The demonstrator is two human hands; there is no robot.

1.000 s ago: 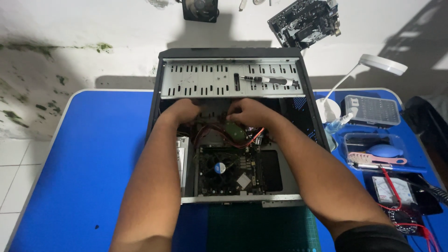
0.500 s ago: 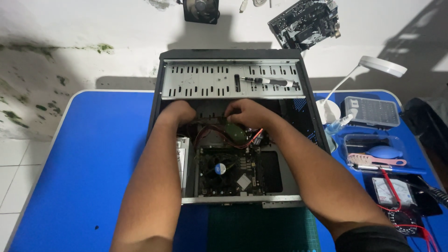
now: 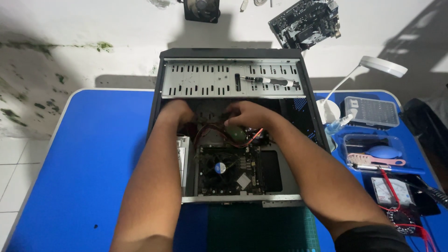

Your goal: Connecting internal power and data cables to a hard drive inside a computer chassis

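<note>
Both hands, left hand (image 3: pixel 175 113) and right hand (image 3: pixel 247 115), reach deep in the open computer case (image 3: pixel 231 56), fingers curled on the red cables (image 3: pixel 210 133) above the motherboard (image 3: pixel 228 169), exact grip hidden; a hard tug risks snagging wires.

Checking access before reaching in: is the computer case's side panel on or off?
Off. The computer case lies open-side up, showing the motherboard; both the left hand and right hand are inside.

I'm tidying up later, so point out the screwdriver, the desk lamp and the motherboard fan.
screwdriver (image 3: pixel 273 81), head view, on its handle.
desk lamp (image 3: pixel 383 66), head view, on its white head.
motherboard fan (image 3: pixel 220 167), head view, on its hub.
</note>
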